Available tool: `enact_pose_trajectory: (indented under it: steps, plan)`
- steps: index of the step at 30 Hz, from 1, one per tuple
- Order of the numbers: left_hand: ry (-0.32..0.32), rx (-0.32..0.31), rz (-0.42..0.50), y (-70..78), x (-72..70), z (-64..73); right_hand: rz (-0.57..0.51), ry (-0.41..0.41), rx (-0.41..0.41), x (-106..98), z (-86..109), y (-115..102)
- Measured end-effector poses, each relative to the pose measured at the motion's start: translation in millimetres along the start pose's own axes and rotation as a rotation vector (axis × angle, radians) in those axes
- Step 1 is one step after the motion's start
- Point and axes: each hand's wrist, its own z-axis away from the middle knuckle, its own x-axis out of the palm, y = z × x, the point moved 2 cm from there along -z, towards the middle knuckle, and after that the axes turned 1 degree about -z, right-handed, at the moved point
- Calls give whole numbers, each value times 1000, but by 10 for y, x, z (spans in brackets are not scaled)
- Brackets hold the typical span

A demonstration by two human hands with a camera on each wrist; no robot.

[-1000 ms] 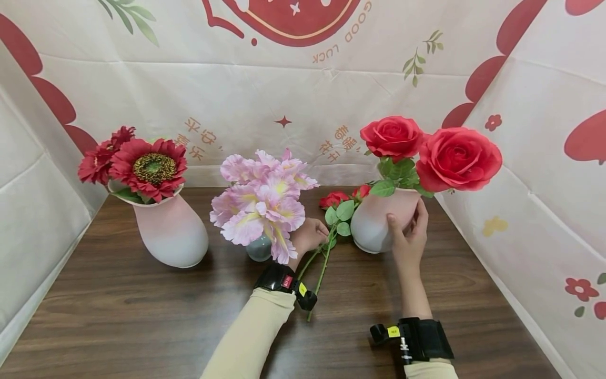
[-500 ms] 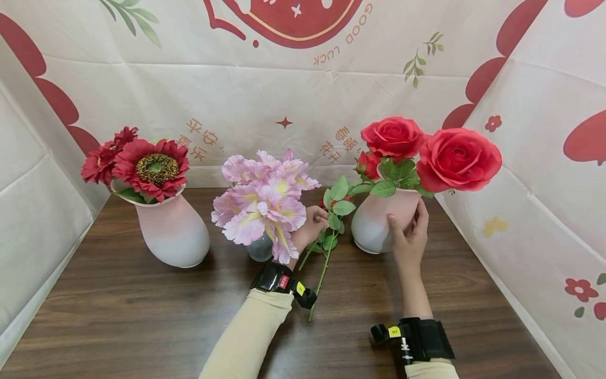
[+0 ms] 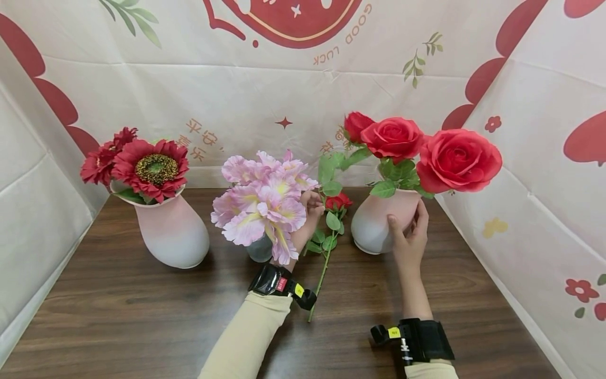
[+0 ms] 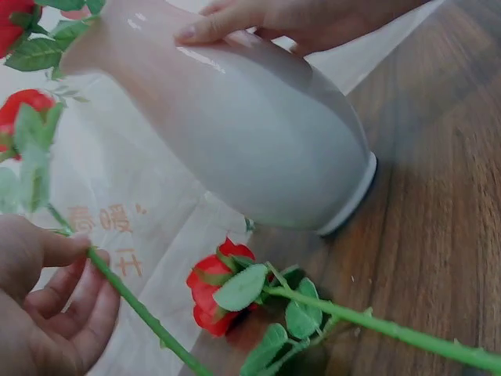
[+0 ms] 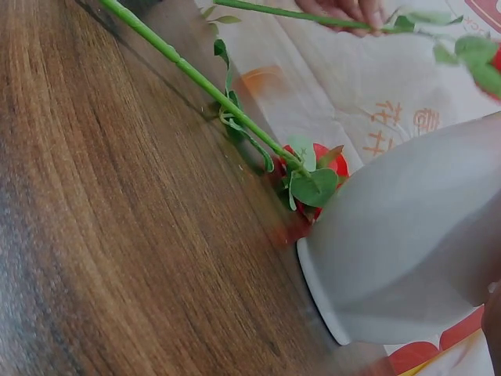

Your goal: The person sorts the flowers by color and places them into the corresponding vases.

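My left hand pinches the green stem of a red rose between thumb and fingers. The bloom is up at the left of two larger red roses standing in a pink-and-white vase. In the left wrist view the pinched stem slants down past my fingertips. My right hand grips that vase on its right side, thumb in front. A second loose rose lies on the table left of the vase, its bloom close to the base in the right wrist view.
Left of my left hand, pink-purple flowers in a small grey-blue vase partly cover that hand. Farther left stands another pink-and-white vase with dark red gerbera-like flowers. A printed cloth rises behind the wooden table.
My left hand has lifted one rose off the table, its bloom rising to the height of the vase's roses. My right hand has kept its grip on the vase.
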Motion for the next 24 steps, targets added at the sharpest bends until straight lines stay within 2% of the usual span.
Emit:
enact_pose_trajectory:
  steps: [1,2,3,4,5,6,7,8,10,11,12,14,15,16,18,20,22,24]
  plan:
    - [36,-13,33,-217,70,-66,0,0,0,1,0,-1]
    - [64,-13,73,-352,114,-113,1,-1,-1,2,1,-2]
    - [87,10,107,-392,134,-132,0,-1,-2,3,2,-5]
    - [108,10,142,-329,141,-141,-1,-1,-3,3,2,-5]
    - [118,-23,155,-98,112,-119,-1,-1,-3,4,4,-7]
    - [122,-42,161,260,48,-65,-1,-1,-3,4,4,-7]
    - [124,-34,155,723,-55,21,-3,-1,-3,5,5,-7]
    - [116,-26,95,1159,-149,106,-3,-1,-4,5,5,-6]
    - [107,-34,50,1902,-304,255,-2,-1,-4,7,5,-6]
    - [96,-52,-4,2259,-380,336,-3,-1,-5,6,4,-6]
    - [95,-39,-60,2501,-427,390,-4,0,-5,5,4,-4]
    - [102,-45,-144,2825,-498,460,-3,1,-4,4,3,-4]
    - [111,-54,-161,2866,-507,470,-4,1,-4,4,3,-4]
    - [126,-36,-220,2921,-525,484,-3,1,-3,4,2,-2]
    - [153,22,-279,2971,-547,494,-4,3,-5,4,5,-3]
    - [162,84,-283,2999,-562,492,-9,4,-9,4,5,-8]
    - [119,136,-202,3022,-555,472,-14,6,-13,6,9,-15]
    - [55,150,-85,3054,-540,453,-20,7,-19,8,10,-23]
